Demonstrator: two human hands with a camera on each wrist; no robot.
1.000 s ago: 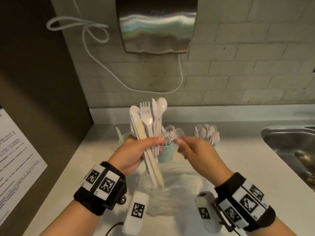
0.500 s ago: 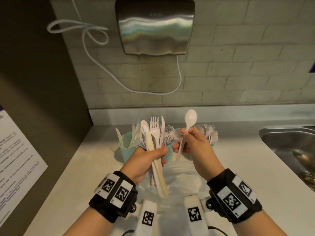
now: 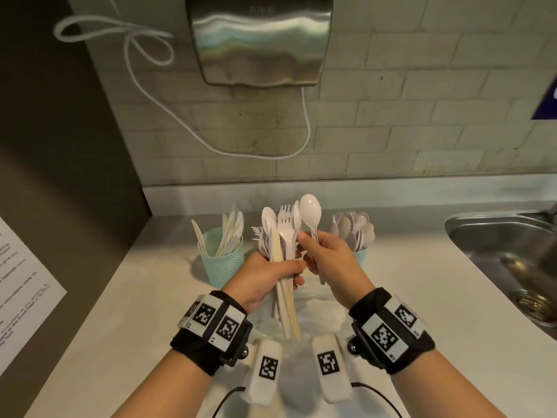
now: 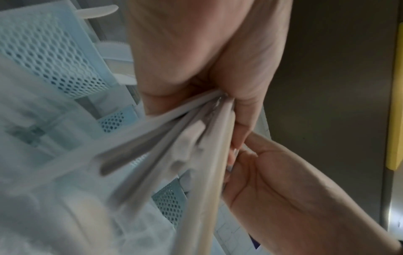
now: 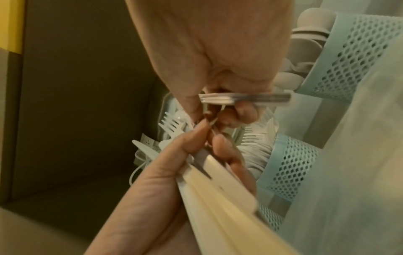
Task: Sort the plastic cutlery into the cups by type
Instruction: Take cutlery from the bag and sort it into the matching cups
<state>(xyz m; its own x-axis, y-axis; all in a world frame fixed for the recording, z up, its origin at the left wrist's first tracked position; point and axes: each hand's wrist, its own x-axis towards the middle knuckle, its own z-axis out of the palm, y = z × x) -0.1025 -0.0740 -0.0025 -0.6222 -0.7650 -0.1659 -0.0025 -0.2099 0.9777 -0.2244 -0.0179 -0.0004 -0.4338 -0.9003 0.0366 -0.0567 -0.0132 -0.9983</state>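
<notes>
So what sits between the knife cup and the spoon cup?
In the head view, a cup of forks sits between the knife cup and the spoon cup, largely hidden behind the left hand and its cutlery bundle.

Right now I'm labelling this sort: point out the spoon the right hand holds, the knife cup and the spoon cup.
spoon (image 3: 310, 213), head view, on its bowl.
knife cup (image 3: 224, 262), head view, on its mesh wall.
spoon cup (image 3: 361, 255), head view, on its visible wall.
</notes>
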